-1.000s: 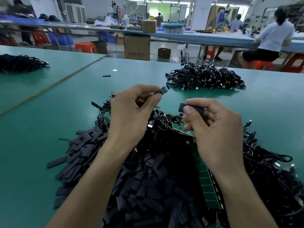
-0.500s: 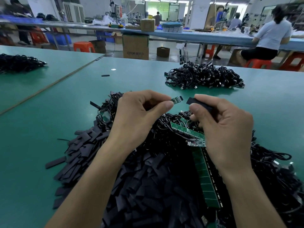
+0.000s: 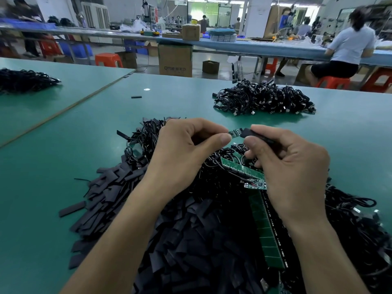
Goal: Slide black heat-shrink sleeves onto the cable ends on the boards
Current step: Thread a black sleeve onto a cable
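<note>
loose sleeves [image 3: 110, 187]: flat black pieces are lying heaped on the green table [image 3: 53, 166], left of and under the left forearm
left hand [image 3: 180, 153]: it's curling in, thumb and forefinger pinching one end of a tiny board [image 3: 235, 132], other fingers tucked
tiny board: it's poking out rightward, toward the right hand
black sleeve [image 3: 252, 134]: its mouth is sitting right at the board's free end, can't really tell if it's on
right hand [image 3: 292, 166]: it's gripping the sleeve between thumb and forefinger, rest of the fingers curling
board strips [image 3: 241, 169]: green ones are lying on tangled black cables [image 3: 212, 179] just under the right hand
cable heap [image 3: 263, 98]: it's sitting well beyond the right hand
</note>
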A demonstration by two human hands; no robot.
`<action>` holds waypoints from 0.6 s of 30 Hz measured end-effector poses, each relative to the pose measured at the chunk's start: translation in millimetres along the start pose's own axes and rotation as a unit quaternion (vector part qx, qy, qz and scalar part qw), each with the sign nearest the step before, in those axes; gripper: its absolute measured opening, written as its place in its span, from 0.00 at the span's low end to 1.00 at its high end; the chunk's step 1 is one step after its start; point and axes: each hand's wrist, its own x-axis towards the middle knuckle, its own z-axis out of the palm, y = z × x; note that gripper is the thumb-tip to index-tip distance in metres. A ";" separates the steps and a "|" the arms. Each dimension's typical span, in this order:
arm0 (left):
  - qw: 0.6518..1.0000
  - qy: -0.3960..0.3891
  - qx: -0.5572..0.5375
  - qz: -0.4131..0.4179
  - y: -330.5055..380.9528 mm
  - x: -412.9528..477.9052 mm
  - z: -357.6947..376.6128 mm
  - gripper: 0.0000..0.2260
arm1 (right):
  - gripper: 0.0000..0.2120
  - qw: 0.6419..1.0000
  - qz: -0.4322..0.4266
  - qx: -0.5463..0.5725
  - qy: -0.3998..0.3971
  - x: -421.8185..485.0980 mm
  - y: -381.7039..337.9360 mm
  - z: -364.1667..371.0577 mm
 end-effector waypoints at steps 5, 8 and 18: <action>1.000 -0.012 -0.005 0.004 -0.4 -0.4 -1.5 0.03 | 0.11 1.000 0.005 0.016 -0.027 1.4 -1.4 -4.2; 1.000 -0.021 0.000 0.005 -1.7 0.1 -2.9 0.03 | 0.12 0.999 0.011 0.016 -0.051 2.6 -0.7 -7.6; 0.998 -0.051 0.017 0.013 -2.8 0.5 -6.2 0.05 | 0.13 0.995 0.004 0.001 -0.095 3.5 0.6 -15.5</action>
